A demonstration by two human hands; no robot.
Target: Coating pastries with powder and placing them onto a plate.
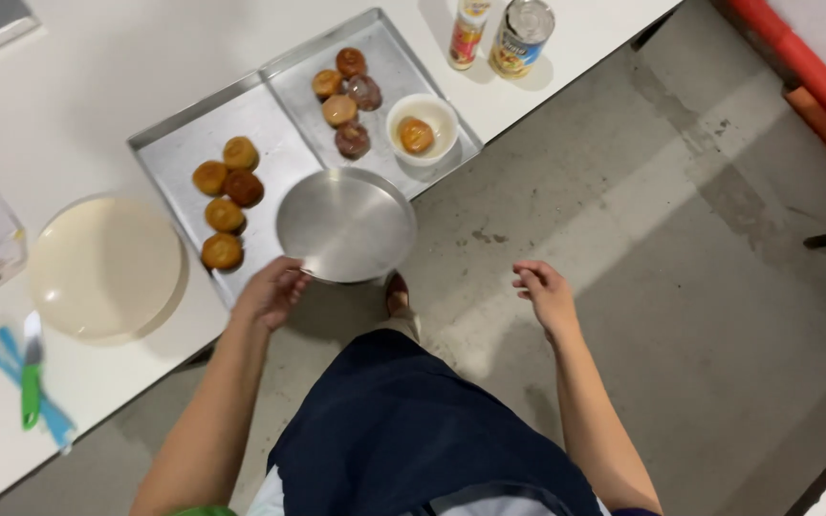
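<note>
My left hand grips the near rim of a round metal pan, which overlaps the front edge of two rectangular metal trays. The left tray carries several golden-brown round pastries. On the right tray lie several more pastries, some darker, plus a small white bowl with one pastry inside. My right hand hangs over the concrete floor, away from the table, fingers loosely curled and holding nothing.
A cream round plate sits left of the trays on the white table. A green-handled knife lies at the near left on blue utensils. A tin can and a bottle stand at the far edge. Red bars run along the right.
</note>
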